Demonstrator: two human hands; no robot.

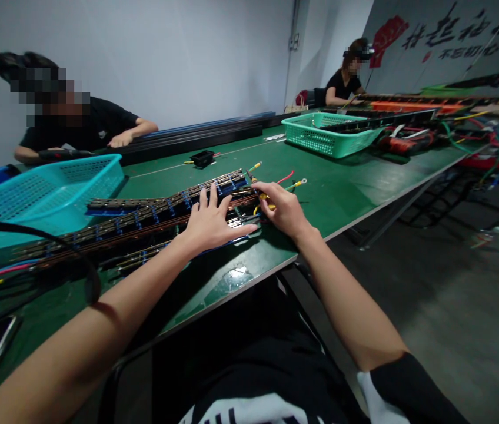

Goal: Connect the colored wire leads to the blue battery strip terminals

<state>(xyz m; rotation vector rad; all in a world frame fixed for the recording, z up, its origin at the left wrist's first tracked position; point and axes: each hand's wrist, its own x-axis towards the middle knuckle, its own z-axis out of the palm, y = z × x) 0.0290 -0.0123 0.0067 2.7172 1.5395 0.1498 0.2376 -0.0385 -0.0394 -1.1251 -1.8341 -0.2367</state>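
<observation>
With its fingers spread, my left hand (209, 221) rests palm down on a long assembly of metal strips (168, 203) with dark and blue parts, lying along the table. At the right end of that assembly, my right hand (285, 209) is closed, thumb and fingers pinching a slim dark-and-yellow piece (253, 176). Its tip points up and left; the fingers cover most of it, so its kind is unclear. A red wire (285, 176) and yellow-sleeved ring terminals (299, 184) stick out beyond the right hand.
Turquoise baskets stand at left (55, 188) and farther back (338, 141). A small black box (202, 158) with wires sits on the green table (249, 274). Two people work across and farther along the table. A black strap (55, 235) crosses the left side.
</observation>
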